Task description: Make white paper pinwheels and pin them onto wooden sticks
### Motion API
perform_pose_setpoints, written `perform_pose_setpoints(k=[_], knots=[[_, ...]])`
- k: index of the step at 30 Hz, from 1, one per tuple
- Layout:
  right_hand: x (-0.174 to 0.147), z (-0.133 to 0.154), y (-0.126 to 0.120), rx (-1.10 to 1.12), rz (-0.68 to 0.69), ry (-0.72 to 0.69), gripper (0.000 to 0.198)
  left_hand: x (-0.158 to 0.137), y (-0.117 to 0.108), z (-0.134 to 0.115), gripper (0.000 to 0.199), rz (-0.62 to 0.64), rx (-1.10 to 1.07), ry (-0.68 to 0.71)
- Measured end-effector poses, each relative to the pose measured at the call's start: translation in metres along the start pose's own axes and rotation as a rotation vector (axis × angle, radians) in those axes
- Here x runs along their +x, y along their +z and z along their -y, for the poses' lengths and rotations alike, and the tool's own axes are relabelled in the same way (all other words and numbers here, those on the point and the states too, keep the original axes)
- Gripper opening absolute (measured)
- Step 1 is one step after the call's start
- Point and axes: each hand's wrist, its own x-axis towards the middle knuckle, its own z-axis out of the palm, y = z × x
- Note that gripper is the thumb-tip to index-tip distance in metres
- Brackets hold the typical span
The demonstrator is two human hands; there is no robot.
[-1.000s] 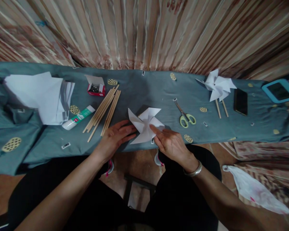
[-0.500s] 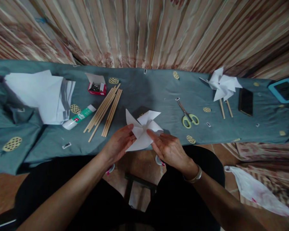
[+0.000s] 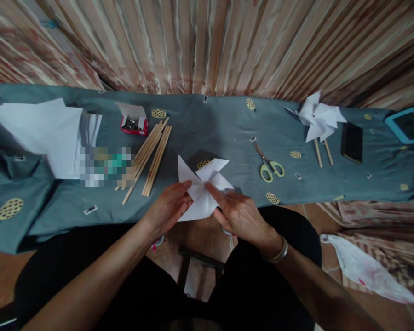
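Note:
A white paper pinwheel [image 3: 204,202] with folded blades is held between my two hands at the table's front edge. My left hand [image 3: 169,204] pinches its left blade, thumb on top and the other fingers underneath. From the right, my right hand [image 3: 239,211] presses its index finger on the pinwheel's centre; its thumb lies near the lower right edge. Left of the pinwheel lie several wooden sticks [image 3: 158,158]. Green-handled scissors [image 3: 267,163] rest to the right, apart from my hands.
A stack of white paper [image 3: 55,138] and a red box of metal fasteners [image 3: 134,125] lie left. At right are finished-looking pinwheels [image 3: 317,118] on sticks, a black phone [image 3: 352,142] and a blue-framed device [image 3: 409,126]. A pixelated patch hides something beside the sticks.
My right index finger has slid slightly left onto the pinwheel's centre. The pinwheel's lower blade has tipped a little toward me. My left hand keeps its grip.

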Motion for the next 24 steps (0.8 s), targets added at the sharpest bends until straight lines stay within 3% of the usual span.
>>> perform_pose_setpoints(k=[10,14,24], knots=[[-0.001,0.002,0.004,0.044,-0.008,0.01,0.053,-0.001,-0.005,0.002,0.011,0.016,-0.054,-0.018],[-0.001,0.003,0.006,0.054,-0.011,-0.005,0.053,0.001,-0.005,0.004,0.02,0.01,-0.053,0.038],[0.001,0.003,-0.002,0.068,-0.013,0.006,0.056,-0.003,0.005,0.007,0.025,0.063,0.013,0.07]])
